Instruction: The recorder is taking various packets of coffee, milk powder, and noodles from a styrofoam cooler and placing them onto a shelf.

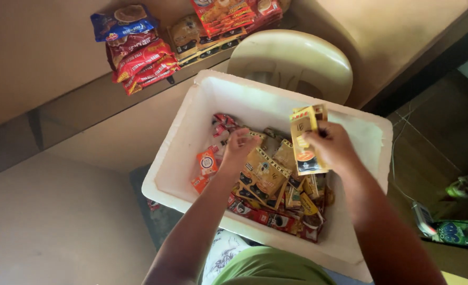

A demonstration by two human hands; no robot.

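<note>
A white foam box [184, 142] stands below me, filled with several small sachet packets in gold, red and orange. My right hand [331, 145] holds a strip of yellow sachets [305, 142] lifted above the pile. My left hand [239, 148] reaches down into the box, its fingers closed among the gold sachets [263, 177] in the middle. An orange packet [207, 162] lies at the left side of the pile.
A cream plastic chair [297, 58] stands behind the box. On the shelf above lie stacks of red and blue snack packs [136, 50] and gold-red sachet strips [218, 24]. A green bottle [458, 232] lies on the floor at right.
</note>
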